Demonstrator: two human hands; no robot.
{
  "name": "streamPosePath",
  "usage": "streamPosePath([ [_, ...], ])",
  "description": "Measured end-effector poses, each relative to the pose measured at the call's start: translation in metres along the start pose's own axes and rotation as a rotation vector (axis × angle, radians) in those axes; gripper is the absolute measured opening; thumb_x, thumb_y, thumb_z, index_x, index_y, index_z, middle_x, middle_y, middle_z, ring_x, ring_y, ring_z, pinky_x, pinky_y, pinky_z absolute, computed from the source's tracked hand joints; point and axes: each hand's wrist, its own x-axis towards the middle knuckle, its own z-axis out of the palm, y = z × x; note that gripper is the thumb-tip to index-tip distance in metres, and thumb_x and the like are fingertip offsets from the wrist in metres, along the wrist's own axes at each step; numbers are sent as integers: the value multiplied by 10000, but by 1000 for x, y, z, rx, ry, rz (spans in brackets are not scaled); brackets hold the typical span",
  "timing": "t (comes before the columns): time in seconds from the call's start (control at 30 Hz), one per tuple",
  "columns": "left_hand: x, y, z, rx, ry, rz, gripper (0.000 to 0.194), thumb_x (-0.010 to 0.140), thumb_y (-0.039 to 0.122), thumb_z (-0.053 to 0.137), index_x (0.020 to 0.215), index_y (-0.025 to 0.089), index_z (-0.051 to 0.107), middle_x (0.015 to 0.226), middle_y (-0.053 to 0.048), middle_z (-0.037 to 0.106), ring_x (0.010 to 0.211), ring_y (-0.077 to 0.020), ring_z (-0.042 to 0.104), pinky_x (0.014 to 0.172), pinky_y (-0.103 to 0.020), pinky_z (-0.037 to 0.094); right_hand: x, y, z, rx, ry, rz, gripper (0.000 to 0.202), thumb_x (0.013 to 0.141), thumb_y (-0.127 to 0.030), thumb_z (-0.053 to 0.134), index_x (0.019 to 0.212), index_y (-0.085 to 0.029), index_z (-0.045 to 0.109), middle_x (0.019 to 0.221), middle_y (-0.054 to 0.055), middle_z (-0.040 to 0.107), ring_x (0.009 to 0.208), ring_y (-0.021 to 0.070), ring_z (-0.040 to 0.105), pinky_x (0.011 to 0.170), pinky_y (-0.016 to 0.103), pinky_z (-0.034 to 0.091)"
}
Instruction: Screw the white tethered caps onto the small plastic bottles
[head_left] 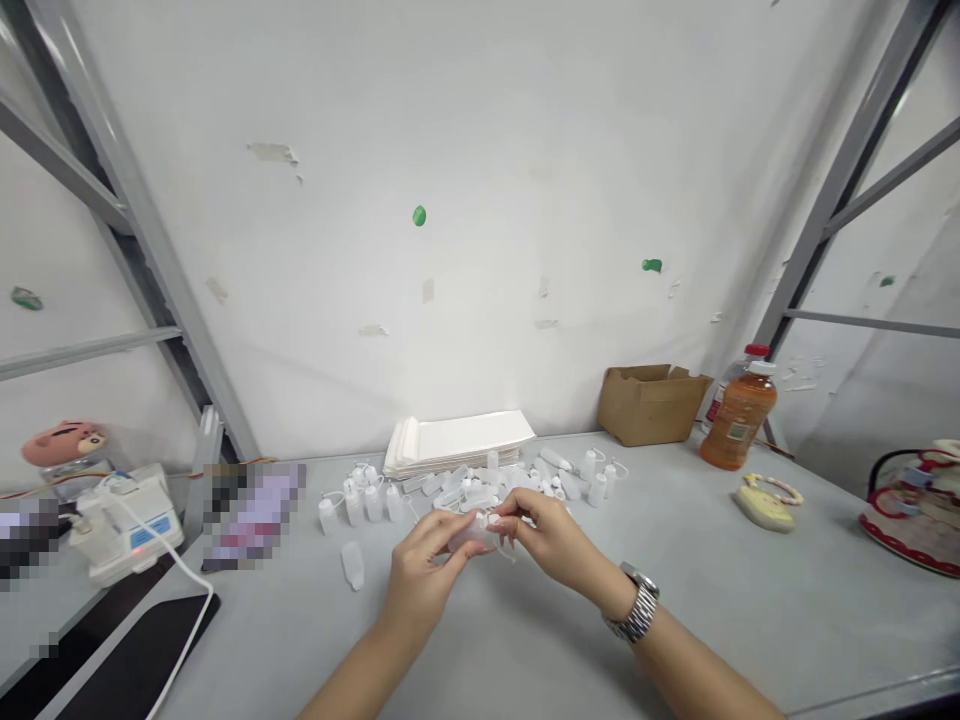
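Note:
A small translucent white bottle (466,538) lies in the fingers of my left hand (427,565), above the grey table. At the bottle's top, the thumb and fingertips of my right hand (541,530) pinch a small white piece, probably its cap; a thin loop hangs just below. Behind my hands is a loose heap of similar bottles (450,496). Several capped bottles (354,508) stand upright to the left of the heap, and others (598,489) stand to its right. One bottle without a visible cap (352,566) lies flat left of my left hand.
White paper sheets (465,440) are stacked by the wall, with an open cardboard box (651,405) and an orange drink bottle (741,418) at the back right. A yellow object (765,508) lies nearer. Left are a power strip (135,530), a cable and a black pad (142,665).

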Motion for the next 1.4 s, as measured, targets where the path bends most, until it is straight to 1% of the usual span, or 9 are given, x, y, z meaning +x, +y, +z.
streamPosePath([
  [0.1, 0, 1, 0, 34, 11, 90, 210, 678, 242, 665, 877, 296, 705, 747, -21, 618, 686, -160, 564, 635, -265, 478, 1, -1, 3, 137, -19, 75, 199, 825, -363, 510, 751, -182, 542, 641, -7, 579, 602, 121, 539, 588, 252, 427],
  [0.2, -1, 3, 1, -27, 3, 61, 228, 711, 263, 636, 930, 293, 690, 783, -22, 604, 709, -159, 575, 660, -275, 495, 3, 0, 3, 224, -6, 73, 203, 810, -378, 530, 789, -178, 565, 655, -8, 575, 615, 117, 530, 595, 252, 425],
  [0.33, -1, 4, 7, -278, -82, -196, 299, 730, 367, 601, 995, 244, 665, 857, -36, 585, 733, -178, 599, 617, -312, 535, 5, 0, 2, 267, 35, 55, 204, 770, -376, 584, 824, -180, 606, 674, -1, 576, 635, 123, 525, 596, 258, 426],
  [0.43, 2, 8, 9, -469, -157, -413, 389, 715, 435, 599, 1000, 176, 655, 769, -40, 582, 631, -166, 593, 511, -298, 520, 7, -1, 0, 326, 100, 67, 211, 760, -377, 595, 812, -174, 612, 664, 1, 574, 625, 122, 523, 585, 258, 432],
  [0.6, 7, 16, 3, -808, -172, -625, 389, 734, 403, 610, 1045, 170, 598, 672, -2, 558, 521, -74, 525, 422, -169, 405, 9, 1, -4, 445, 297, 41, 241, 786, -417, 551, 782, -176, 559, 650, -3, 562, 627, 129, 543, 625, 279, 455],
  [0.7, 9, 17, 0, -927, -200, -718, 331, 776, 400, 567, 1006, 164, 592, 624, 27, 516, 434, -26, 443, 379, -132, 344, 6, -1, -5, 493, 312, -24, 241, 843, -427, 461, 815, -195, 518, 722, 9, 580, 686, 144, 577, 695, 315, 470],
  [0.83, 9, 16, 0, -968, -203, -739, 271, 819, 388, 508, 970, 169, 565, 615, 39, 497, 399, -13, 403, 353, -120, 314, -1, -11, 1, 481, 241, -111, 211, 889, -395, 384, 871, -213, 490, 866, 37, 587, 836, 169, 586, 785, 359, 464],
  [1.0, 8, 15, 4, -943, -209, -726, 219, 814, 385, 518, 847, 169, 532, 628, 35, 506, 411, -15, 419, 353, -117, 307, -7, -20, 5, 398, 169, -163, 203, 905, -378, 348, 930, -221, 475, 962, 64, 575, 939, 183, 552, 818, 371, 459],
  [1.4, 8, 9, 5, -925, -200, -683, 267, 798, 378, 545, 968, 172, 544, 646, 28, 522, 434, -22, 439, 364, -120, 317, -6, -18, 5, 330, 169, -168, 218, 913, -380, 325, 938, -218, 469, 980, 62, 576, 935, 173, 547, 811, 352, 457],
])
